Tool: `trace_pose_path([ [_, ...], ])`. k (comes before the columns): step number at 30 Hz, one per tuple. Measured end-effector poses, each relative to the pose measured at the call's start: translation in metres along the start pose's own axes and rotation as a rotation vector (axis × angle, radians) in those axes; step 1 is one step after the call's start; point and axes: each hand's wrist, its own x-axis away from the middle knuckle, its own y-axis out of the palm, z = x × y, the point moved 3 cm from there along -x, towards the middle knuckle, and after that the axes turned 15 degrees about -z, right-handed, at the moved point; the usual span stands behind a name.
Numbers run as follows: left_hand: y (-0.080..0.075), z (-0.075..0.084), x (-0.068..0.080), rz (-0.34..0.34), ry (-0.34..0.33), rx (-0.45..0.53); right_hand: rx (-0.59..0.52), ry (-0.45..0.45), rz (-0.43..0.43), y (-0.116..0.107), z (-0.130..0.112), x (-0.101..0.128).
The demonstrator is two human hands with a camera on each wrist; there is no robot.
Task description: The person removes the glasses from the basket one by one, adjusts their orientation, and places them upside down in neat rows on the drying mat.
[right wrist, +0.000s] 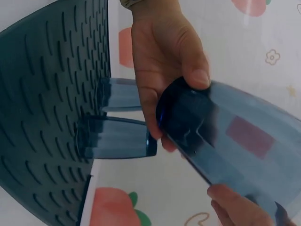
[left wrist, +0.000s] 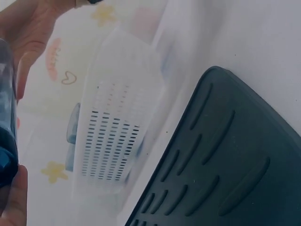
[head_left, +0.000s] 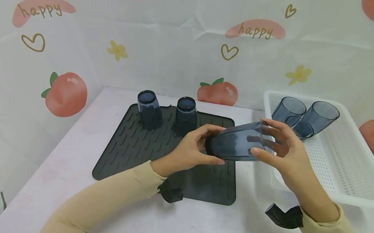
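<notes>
Left hand [head_left: 187, 152]: pinching glass [head_left: 234, 141] by base, likely steadying
Right hand [head_left: 289, 154]: pinching rim
Ten o'clock glasses [head_left: 186, 121]: inverted, probably draining

left grip [head_left: 189, 150] faces right grip [head_left: 290, 153], both curled

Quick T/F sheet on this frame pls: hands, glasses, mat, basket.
1. The left hand and right hand hold the same glass. True.
2. That glass is upright. False: it is tipped well over, its base toward the left hand.
3. Two glasses stand upside down on the black mat. True.
4. The basket sits left of the mat. False: the white basket is to its right.
5. The basket is empty. False: three glasses show in it.
</notes>
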Motion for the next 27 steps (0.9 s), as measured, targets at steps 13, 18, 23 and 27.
trace_pose_path([
  [13,-0.02,0.013,0.01,0.039,0.087,0.105,0.01,0.089,-0.144,-0.005,0.013,0.001],
  [18,-0.023,0.021,0.011,0.042,0.135,0.167,0.015,0.119,-0.195,-0.002,0.014,0.001],
  [23,-0.024,0.026,0.01,0.062,0.162,0.224,0.029,0.151,-0.24,0.001,0.018,-0.002],
  [27,-0.025,0.029,0.01,0.066,0.17,0.25,0.118,0.169,-0.303,0.005,0.021,-0.003],
])
